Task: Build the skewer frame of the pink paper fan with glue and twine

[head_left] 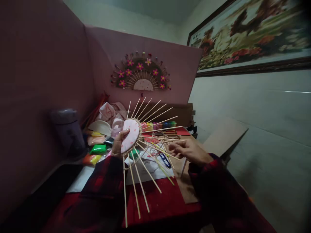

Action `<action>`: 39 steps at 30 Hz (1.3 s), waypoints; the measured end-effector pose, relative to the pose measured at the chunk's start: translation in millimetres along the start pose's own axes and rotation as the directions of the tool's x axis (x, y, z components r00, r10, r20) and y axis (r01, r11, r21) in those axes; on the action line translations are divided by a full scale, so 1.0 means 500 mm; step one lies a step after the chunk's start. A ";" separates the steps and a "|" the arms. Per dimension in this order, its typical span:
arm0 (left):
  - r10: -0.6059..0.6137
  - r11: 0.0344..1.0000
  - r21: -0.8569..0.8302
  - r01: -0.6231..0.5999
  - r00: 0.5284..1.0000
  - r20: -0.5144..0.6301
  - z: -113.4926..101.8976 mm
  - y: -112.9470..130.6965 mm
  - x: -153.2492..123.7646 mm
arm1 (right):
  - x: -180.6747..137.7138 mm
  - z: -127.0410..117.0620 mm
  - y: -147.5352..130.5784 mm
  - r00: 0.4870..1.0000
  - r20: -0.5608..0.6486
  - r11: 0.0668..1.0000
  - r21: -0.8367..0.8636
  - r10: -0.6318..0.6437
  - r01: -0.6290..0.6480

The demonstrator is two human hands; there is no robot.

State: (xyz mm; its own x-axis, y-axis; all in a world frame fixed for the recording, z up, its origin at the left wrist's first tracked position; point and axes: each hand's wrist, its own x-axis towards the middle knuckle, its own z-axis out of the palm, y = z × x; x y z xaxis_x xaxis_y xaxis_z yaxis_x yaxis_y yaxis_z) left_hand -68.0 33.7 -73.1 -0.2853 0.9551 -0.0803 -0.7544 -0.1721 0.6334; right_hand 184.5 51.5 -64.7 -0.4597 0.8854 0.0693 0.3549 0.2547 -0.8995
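My left hand (119, 143) grips a craft fan frame by its pink dotted half-disc hub (130, 135); several thin bamboo sticks (155, 113) spread out from the hub in a fan. My right hand (188, 150) is to the right of the hub, fingers curled and pinching among the sticks near their middle. Both arms wear dark red checked sleeves. Below the hands lies a red table surface (165, 200) with a white sheet (150, 168) and a blue-handled tool (166, 160) on it.
A finished fan with pink flowers (141, 75) hangs on the pink partition. Bags of coloured clay (98, 149), a white paper fan (100, 127) and crumpled pink cloth (109, 111) lie at left. A lidded jar (66, 129) stands far left. A framed picture (252, 35) hangs on the right wall.
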 end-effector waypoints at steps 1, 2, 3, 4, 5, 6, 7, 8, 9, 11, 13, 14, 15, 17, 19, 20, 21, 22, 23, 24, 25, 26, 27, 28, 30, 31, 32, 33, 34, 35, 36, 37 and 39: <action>0.015 1.000 0.010 -0.015 1.000 -0.007 0.001 0.000 -0.003 | -0.005 -0.015 -0.008 0.997 -0.077 0.999 -0.024 0.026 -0.028; 0.022 1.000 0.021 -0.022 1.000 -0.012 0.001 -0.001 -0.005 | -0.007 -0.025 -0.015 0.986 -0.166 0.999 -0.033 0.017 -0.022; 0.023 0.999 0.030 -0.023 1.000 -0.013 0.001 -0.002 -0.007 | -0.006 -0.030 -0.021 0.965 -0.259 0.999 -0.034 -0.040 0.032; 0.015 0.999 0.040 -0.015 1.000 -0.011 0.000 -0.002 -0.008 | -0.002 -0.029 -0.026 0.934 -0.332 0.991 -0.032 -0.132 0.129; 0.001 0.999 0.051 -0.001 1.000 0.000 0.000 -0.003 -0.009 | 0.003 -0.024 -0.029 0.898 -0.373 0.969 -0.022 -0.235 0.245; -0.017 0.998 0.066 0.016 1.000 0.017 -0.001 -0.003 -0.010 | 0.009 -0.016 -0.031 0.866 -0.380 0.935 0.009 -0.326 0.356; -0.042 0.996 0.085 0.039 0.998 0.041 -0.001 -0.004 -0.011 | 0.015 -0.006 -0.033 0.852 -0.350 0.897 0.064 -0.389 0.436; -0.070 0.992 0.107 0.063 0.995 0.068 0.000 -0.004 -0.013 | 0.020 0.004 -0.033 0.863 -0.290 0.871 0.149 -0.414 0.468; -0.096 0.988 0.129 0.085 0.992 0.085 0.002 -0.004 -0.015 | 0.024 0.014 -0.032 0.885 -0.211 0.856 0.239 -0.415 0.458; -0.126 0.980 0.164 0.112 0.989 0.077 0.006 -0.004 -0.019 | 0.026 0.030 -0.029 0.930 -0.068 0.853 0.380 -0.361 0.359; -0.114 0.976 0.190 0.109 0.993 0.017 0.009 -0.003 -0.022 | 0.024 0.040 -0.027 0.952 -0.026 0.856 0.431 -0.305 0.286; -0.104 0.974 0.200 0.104 0.995 -0.008 0.010 -0.003 -0.023 | 0.021 0.043 -0.027 0.959 -0.031 0.860 0.434 -0.283 0.268; -0.098 0.973 0.208 0.100 0.995 -0.021 0.011 -0.002 -0.024 | 0.019 0.045 -0.027 0.963 -0.038 0.866 0.429 -0.267 0.257; -0.102 0.969 0.224 0.101 0.995 -0.009 0.010 0.000 -0.023 | 0.015 0.046 -0.029 0.970 -0.036 0.881 0.412 -0.241 0.234; -0.114 0.965 0.237 0.109 0.993 0.010 0.009 0.001 -0.023 | 0.015 0.041 -0.027 0.976 -0.029 0.901 0.379 -0.217 0.212; -0.120 0.964 0.240 0.113 0.993 0.014 0.008 0.001 -0.024 | 0.016 0.035 -0.023 0.977 -0.035 0.912 0.351 -0.212 0.211; -0.123 0.965 0.238 0.114 0.992 0.024 0.008 0.001 -0.025 | 0.018 0.027 -0.017 0.977 -0.039 0.927 0.313 -0.207 0.209; -0.130 0.965 0.234 0.117 0.991 0.039 0.009 0.001 -0.026 | 0.020 0.016 -0.008 0.979 -0.047 0.943 0.263 -0.198 0.204; -0.140 0.966 0.229 0.123 0.988 0.060 0.009 0.000 -0.027 | 0.021 0.003 0.002 0.981 -0.063 0.958 0.209 -0.186 0.195; -0.153 0.966 0.223 0.132 0.985 0.082 0.010 -0.001 -0.028 | 0.022 -0.011 0.015 0.983 -0.088 0.972 0.159 -0.160 0.172; -0.167 0.965 0.219 0.142 0.980 0.104 0.010 -0.002 -0.029 | 0.022 -0.025 0.028 0.984 -0.124 0.983 0.118 -0.127 0.142; -0.173 0.966 0.216 0.144 0.977 0.121 0.010 -0.003 -0.029 | 0.020 -0.040 0.041 0.981 -0.165 0.989 0.090 -0.102 0.118; -0.175 0.965 0.219 0.144 0.976 0.129 0.009 -0.004 -0.029 | 0.016 -0.052 0.053 0.977 -0.197 0.993 0.072 -0.078 0.093; -0.173 0.964 0.227 0.141 0.976 0.131 0.009 -0.004 -0.028 | 0.011 -0.063 0.064 0.975 -0.217 0.995 0.064 -0.057 0.073; -0.165 0.960 0.246 0.132 0.979 0.119 0.007 -0.006 -0.027 | -0.002 -0.077 0.079 0.979 -0.203 0.997 0.074 -0.011 0.027; -0.163 0.959 0.250 0.132 0.981 0.107 0.007 -0.006 -0.027 | -0.009 -0.081 0.083 0.983 -0.182 0.996 0.086 0.008 0.008; -0.160 0.959 0.250 0.132 0.982 0.095 0.006 -0.006 -0.026 | -0.016 -0.082 0.083 0.988 -0.153 0.995 0.098 0.017 -0.001; -0.161 0.959 0.249 0.135 0.983 0.088 0.006 -0.007 -0.026 | -0.022 -0.080 0.080 0.993 -0.120 0.994 0.109 0.010 0.003; -0.157 0.960 0.248 0.133 0.984 0.080 0.006 -0.007 -0.025 | -0.026 -0.076 0.073 0.995 -0.094 0.992 0.123 -0.016 0.027; -0.152 0.959 0.251 0.131 0.986 0.068 0.006 -0.007 -0.025 | -0.029 -0.069 0.065 0.996 -0.073 0.988 0.138 -0.059 0.069; -0.141 0.959 0.256 0.123 0.989 0.054 0.005 -0.007 -0.024 | -0.031 -0.060 0.055 0.992 -0.058 0.980 0.155 -0.114 0.122; -0.128 0.959 0.261 0.113 0.991 0.041 0.005 -0.007 -0.023 | -0.032 -0.048 0.044 0.984 -0.049 0.968 0.177 -0.170 0.176; -0.081 0.962 0.262 0.079 0.997 -0.002 0.004 -0.006 -0.021 | -0.029 -0.018 0.026 0.964 -0.025 0.941 0.210 -0.265 0.264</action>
State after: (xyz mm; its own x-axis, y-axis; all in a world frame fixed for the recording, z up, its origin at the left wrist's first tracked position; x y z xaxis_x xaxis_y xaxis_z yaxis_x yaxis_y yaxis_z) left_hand -61.7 24.9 -72.4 -0.2248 0.9653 -0.1332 -0.5935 -0.0272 0.8044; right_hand 203.3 45.5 -73.6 -0.5168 0.7958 0.3157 0.0414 0.3916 -0.9192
